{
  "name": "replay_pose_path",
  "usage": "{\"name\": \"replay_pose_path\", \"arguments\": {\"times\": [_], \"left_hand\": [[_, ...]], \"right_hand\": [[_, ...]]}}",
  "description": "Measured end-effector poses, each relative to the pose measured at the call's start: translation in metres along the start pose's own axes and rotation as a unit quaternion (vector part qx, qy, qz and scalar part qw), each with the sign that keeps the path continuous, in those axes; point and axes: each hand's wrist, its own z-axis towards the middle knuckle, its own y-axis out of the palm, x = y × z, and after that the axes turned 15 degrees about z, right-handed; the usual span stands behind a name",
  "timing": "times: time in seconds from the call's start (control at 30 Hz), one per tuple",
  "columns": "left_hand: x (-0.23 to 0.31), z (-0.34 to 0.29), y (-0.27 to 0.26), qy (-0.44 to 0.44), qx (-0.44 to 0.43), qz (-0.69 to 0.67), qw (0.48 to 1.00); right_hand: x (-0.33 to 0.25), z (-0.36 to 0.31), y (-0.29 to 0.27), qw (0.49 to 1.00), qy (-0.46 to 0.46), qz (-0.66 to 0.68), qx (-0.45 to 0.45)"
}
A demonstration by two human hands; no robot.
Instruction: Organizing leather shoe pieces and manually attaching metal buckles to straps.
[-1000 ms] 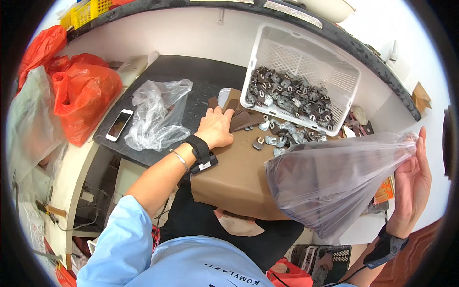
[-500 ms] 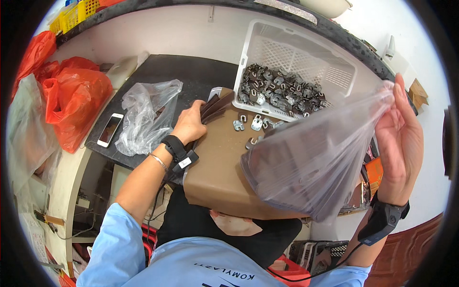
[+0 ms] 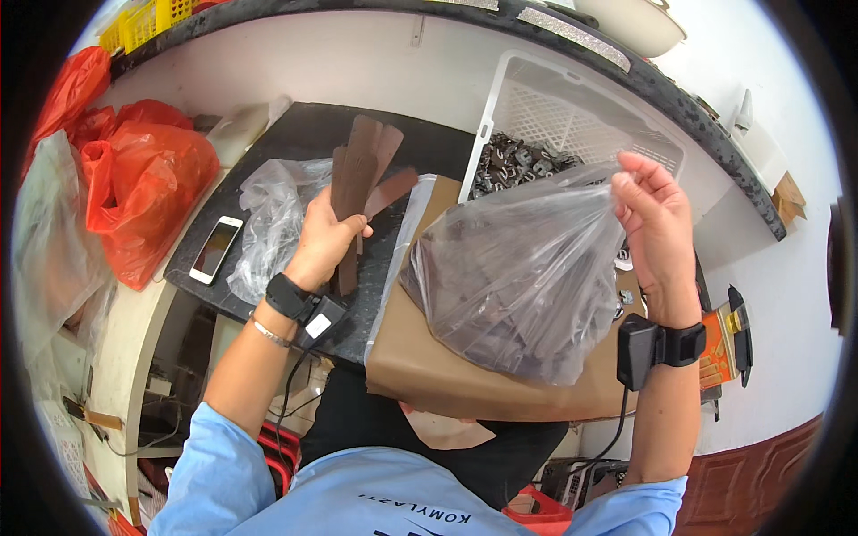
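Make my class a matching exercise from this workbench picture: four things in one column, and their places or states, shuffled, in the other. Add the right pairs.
Things:
1. Phone
2. Brown strips
3. Filled clear bag
4. Basket

Places or states:
A. Gathered at its top by the right hand
B. White, with small metal pieces inside
C. Lying on the black tabletop
D. Fanned out in the left hand

Pairs: 1-C, 2-D, 3-A, 4-B

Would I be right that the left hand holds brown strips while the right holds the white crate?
Not quite: the head view shows the right hand holding a translucent bag by its top; the left hand holds the brown strips.
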Motion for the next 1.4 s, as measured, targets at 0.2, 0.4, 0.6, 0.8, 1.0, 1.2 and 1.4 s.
{"name": "replay_pose_path", "arguments": {"times": [0.2, 0.4, 0.6, 0.8, 1.0, 1.2, 1.4], "left_hand": [[-0.002, -0.013, -0.019, -0.051, -0.026, -0.08, 0.995], [-0.001, -0.025, -0.017, -0.055, -0.052, -0.158, 0.984], [0.008, -0.037, -0.013, -0.029, -0.031, -0.181, 0.983], [0.016, -0.053, 0.011, 0.084, 0.012, -0.112, 0.99], [0.047, -0.076, 0.015, 0.077, -0.125, -0.072, 0.986], [0.042, -0.072, -0.012, 0.167, -0.084, 0.09, 0.978], [0.004, -0.035, -0.063, 0.288, 0.294, 0.565, 0.715]], "right_hand": [[0.031, 0.003, 0.009, 0.977, -0.07, -0.203, -0.01], [0.034, -0.012, 0.014, 0.854, -0.141, -0.5, -0.037], [0.024, -0.031, 0.074, 0.745, -0.475, -0.464, -0.066], [0.09, -0.052, 0.13, 0.919, 0.063, -0.285, -0.266], [0.112, -0.057, 0.156, 0.935, 0.294, 0.117, -0.16], [0.148, -0.058, 0.168, 0.97, 0.153, 0.177, -0.06], [0.13, -0.035, 0.16, 0.964, 0.131, 0.231, -0.012]]}}
